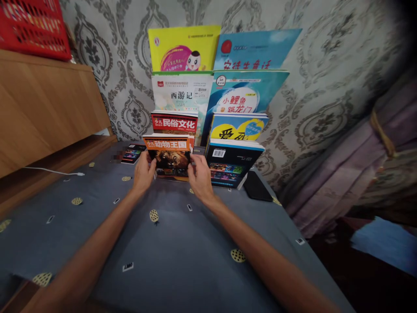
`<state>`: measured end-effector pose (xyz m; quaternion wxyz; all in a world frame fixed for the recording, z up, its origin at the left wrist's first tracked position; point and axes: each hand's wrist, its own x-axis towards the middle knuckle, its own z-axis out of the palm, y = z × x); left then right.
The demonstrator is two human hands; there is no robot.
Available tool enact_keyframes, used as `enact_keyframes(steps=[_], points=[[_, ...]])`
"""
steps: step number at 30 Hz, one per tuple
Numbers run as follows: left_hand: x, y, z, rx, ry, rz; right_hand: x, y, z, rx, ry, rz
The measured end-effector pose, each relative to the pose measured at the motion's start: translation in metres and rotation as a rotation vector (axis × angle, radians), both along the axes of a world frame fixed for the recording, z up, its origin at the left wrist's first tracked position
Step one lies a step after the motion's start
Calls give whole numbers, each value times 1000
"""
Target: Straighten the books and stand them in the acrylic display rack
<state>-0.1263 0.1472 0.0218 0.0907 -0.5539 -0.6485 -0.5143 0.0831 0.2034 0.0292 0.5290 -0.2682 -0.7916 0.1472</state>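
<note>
Both hands grip an orange-topped book with a lion on its cover, one at each side edge. My left hand is closed on its left side, my right hand on its right. The book stands nearly upright in front of a red-topped book. Behind these rise a pale book and a yellow book. Beside my right hand stands a dark book showing its back cover, before a blue and yellow book and two taller blue books.
A grey patterned cloth covers the surface. A flat black object lies right of the books; a small dark book lies left. A white cable, wooden cabinet and red basket are at left, a curtain at right.
</note>
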Motion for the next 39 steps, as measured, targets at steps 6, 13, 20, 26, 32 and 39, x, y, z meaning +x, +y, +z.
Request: enact_keyframes(steps=[6,13,20,26,32,39], points=[[5,0,-4,-29,97,56,-6,-3,-16,-28,-10,-106],[8,0,-5,-102,238,158,-12,-5,-28,-62,-69,-179],[12,1,-2,-170,261,225,-14,-1,-33,-94,-30,-154],[14,1,-1,-197,263,239,-15,1,-36,-89,2,-139],[16,2,1,-226,257,265,-16,-1,-37,-86,11,-152],[13,6,6,-234,262,271,-16,-3,-37,-86,22,-160]])
